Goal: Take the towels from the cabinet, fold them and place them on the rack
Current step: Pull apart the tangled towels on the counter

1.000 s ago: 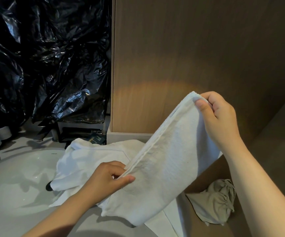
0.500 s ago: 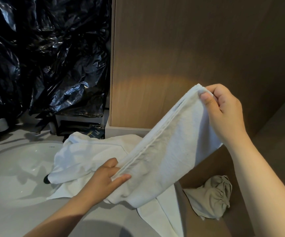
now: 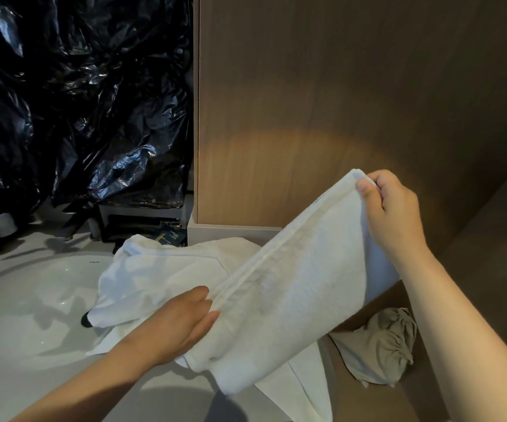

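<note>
Fingers of the left hand [image 3: 179, 322] and right hand [image 3: 393, 208] pinch opposite ends of a folded white towel [image 3: 291, 300].

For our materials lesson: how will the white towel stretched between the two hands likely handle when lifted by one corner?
Probably floppy: the white towel hangs limp below the edge held by the left hand and right hand. Likely light for its size, since finger pinches hold it up. Its textured weave probably resists slipping.
</note>
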The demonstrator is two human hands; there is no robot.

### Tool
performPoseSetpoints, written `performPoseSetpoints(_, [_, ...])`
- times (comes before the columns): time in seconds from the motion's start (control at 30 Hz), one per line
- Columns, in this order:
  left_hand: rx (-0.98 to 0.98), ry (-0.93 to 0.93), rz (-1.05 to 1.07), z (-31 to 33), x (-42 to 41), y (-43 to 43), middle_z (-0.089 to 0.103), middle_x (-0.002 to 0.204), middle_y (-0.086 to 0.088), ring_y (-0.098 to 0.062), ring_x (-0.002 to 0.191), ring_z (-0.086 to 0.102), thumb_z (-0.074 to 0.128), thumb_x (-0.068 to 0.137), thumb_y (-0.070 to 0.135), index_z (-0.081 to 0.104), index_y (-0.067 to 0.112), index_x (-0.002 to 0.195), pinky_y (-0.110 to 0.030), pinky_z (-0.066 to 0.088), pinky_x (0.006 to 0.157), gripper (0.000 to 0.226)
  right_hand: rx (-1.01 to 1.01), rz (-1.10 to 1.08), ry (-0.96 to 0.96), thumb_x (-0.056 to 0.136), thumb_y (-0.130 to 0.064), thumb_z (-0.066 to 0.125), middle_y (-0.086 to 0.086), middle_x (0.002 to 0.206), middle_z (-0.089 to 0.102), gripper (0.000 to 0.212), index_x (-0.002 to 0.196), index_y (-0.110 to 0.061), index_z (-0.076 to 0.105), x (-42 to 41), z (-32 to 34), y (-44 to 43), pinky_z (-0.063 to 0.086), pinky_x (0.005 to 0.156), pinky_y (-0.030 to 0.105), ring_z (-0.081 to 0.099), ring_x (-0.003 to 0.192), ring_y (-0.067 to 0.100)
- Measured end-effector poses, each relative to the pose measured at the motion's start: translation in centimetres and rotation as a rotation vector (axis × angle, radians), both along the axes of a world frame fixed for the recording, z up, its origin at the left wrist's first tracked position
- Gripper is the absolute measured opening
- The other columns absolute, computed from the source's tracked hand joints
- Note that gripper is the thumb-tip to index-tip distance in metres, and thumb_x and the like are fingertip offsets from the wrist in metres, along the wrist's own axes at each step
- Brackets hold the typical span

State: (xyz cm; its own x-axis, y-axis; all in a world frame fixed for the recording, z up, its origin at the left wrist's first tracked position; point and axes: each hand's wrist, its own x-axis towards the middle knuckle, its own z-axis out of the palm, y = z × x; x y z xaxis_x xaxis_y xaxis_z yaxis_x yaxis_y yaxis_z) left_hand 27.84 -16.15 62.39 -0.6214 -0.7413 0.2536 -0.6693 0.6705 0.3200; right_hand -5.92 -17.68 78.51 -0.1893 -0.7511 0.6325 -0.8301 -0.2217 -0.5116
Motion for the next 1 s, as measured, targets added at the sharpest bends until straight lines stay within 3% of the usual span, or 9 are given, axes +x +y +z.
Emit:
performPoseSetpoints(0.17, [0.339, 0.348, 0.105, -2.8, 0.2, 1.5, 0.058, 0.082, 0.003, -0.01, 0.076, 0.053, 0.04, 0.099, 0.039, 0.057, 0.013, 0.075, -0.031, 0.046, 0.077, 0.039, 0.145, 0.005, 0.024, 0.102, -0.04, 0.044, -0.009, 0.074, 0.056, 0.024, 0.088, -0.022, 0.053, 0.4, -2.2, -1.3, 0.042, 0.055, 0.022, 0.056, 0.067, 0.01])
performPoseSetpoints(0.23, [0.63, 0.509, 0.273, -4.0, 0.8, 1.4, 0.058, 0.069, 0.005, -0.009, 0.068, 0.051, 0.052, 0.097, 0.038, 0.054, 0.018, 0.065, -0.026, 0.043, 0.069, 0.038, 0.231, -0.01, 0.066, 0.102, -0.04, 0.044, -0.006, 0.074, 0.056, 0.026, 0.088, -0.02, 0.054, 0.8, -3.8, -2.3, 0.044, 0.055, 0.026, 0.056, 0.067, 0.011])
performPoseSetpoints(0.3, [0.821, 0.469, 0.321, -5.1, 1.7, 0.5, 0.048, 0.061, 0.006, -0.007, 0.061, 0.045, 0.06, 0.092, 0.042, 0.048, 0.02, 0.061, -0.02, 0.036, 0.057, 0.04, 0.328, -0.046, 0.097, 0.103, -0.038, 0.044, -0.005, 0.073, 0.054, 0.028, 0.089, -0.016, 0.054, 1.0, -5.8, -3.3, 0.039, 0.053, 0.026, 0.054, 0.067, 0.013])
performPoseSetpoints(0.43, [0.708, 0.267, 0.336, -7.1, 3.9, -2.0, 0.031, 0.058, 0.003, -0.009, 0.056, 0.032, 0.07, 0.086, 0.037, 0.033, 0.015, 0.057, -0.024, 0.024, 0.056, 0.051, 0.545, -0.119, 0.123, 0.104, -0.034, 0.042, 0.009, 0.087, 0.062, 0.033, 0.102, -0.005, 0.058, 0.6, -11.5, -3.9, 0.039, 0.062, 0.03, 0.056, 0.077, 0.022])
performPoseSetpoints(0.5, [0.65, 0.21, 0.367, -8.7, 4.3, -2.3, 0.039, 0.06, 0.005, -0.013, 0.06, 0.04, 0.071, 0.085, 0.026, 0.039, 0.017, 0.059, -0.026, 0.03, 0.059, 0.042, 0.622, -0.161, 0.12, 0.105, -0.035, 0.04, 0.012, 0.096, 0.066, 0.037, 0.11, -0.004, 0.058, 0.5, -14.4, -3.4, 0.048, 0.07, 0.034, 0.061, 0.085, 0.024])
performPoseSetpoints(0.6, [0.65, 0.243, 0.411, -11.0, 4.2, -1.0, 0.056, 0.068, 0.005, -0.011, 0.064, 0.053, 0.072, 0.083, 0.02, 0.052, 0.026, 0.083, -0.013, 0.038, 0.056, 0.021, 0.634, -0.237, 0.148, 0.104, -0.039, 0.038, 0.011, 0.095, 0.067, 0.04, 0.114, -0.005, 0.058, 0.7, -16.8, -2.7, 0.055, 0.073, 0.038, 0.065, 0.087, 0.025])
performPoseSetpoints(0.7, [0.642, 0.331, 0.416, -12.4, 4.5, 0.2, 0.06, 0.069, -0.006, -0.016, 0.057, 0.054, 0.072, 0.084, 0.029, 0.051, 0.029, 0.095, -0.024, 0.047, 0.057, 0.024, 0.591, -0.245, 0.177, 0.104, -0.04, 0.039, 0.007, 0.088, 0.065, 0.039, 0.11, -0.007, 0.057, 0.4, -17.3, -2.9, 0.054, 0.067, 0.036, 0.064, 0.08, 0.023])
performPoseSetpoints(0.77, [0.644, 0.344, 0.422, -12.6, 4.8, 0.5, 0.064, 0.077, -0.006, -0.023, 0.065, 0.06, 0.073, 0.083, 0.033, 0.056, 0.029, 0.093, -0.035, 0.053, 0.062, 0.02, 0.59, -0.232, 0.187, 0.104, -0.04, 0.039, 0.004, 0.084, 0.063, 0.037, 0.109, -0.008, 0.057, 0.3, -17.2, -3.3, 0.055, 0.066, 0.037, 0.064, 0.078, 0.022])
performPoseSetpoints(1.0, [0.678, 0.306, 0.493, -12.7, 5.5, 0.2, 0.063, 0.069, 0.001, -0.008, 0.057, 0.056, 0.081, 0.075, 0.033, 0.062, 0.017, 0.077, -0.019, 0.047, 0.057, 0.024, 0.576, -0.195, 0.159, 0.103, -0.041, 0.041, 0.001, 0.086, 0.062, 0.037, 0.114, -0.009, 0.057, 0.5, -17.4, -3.7, 0.057, 0.068, 0.038, 0.063, 0.078, 0.02])
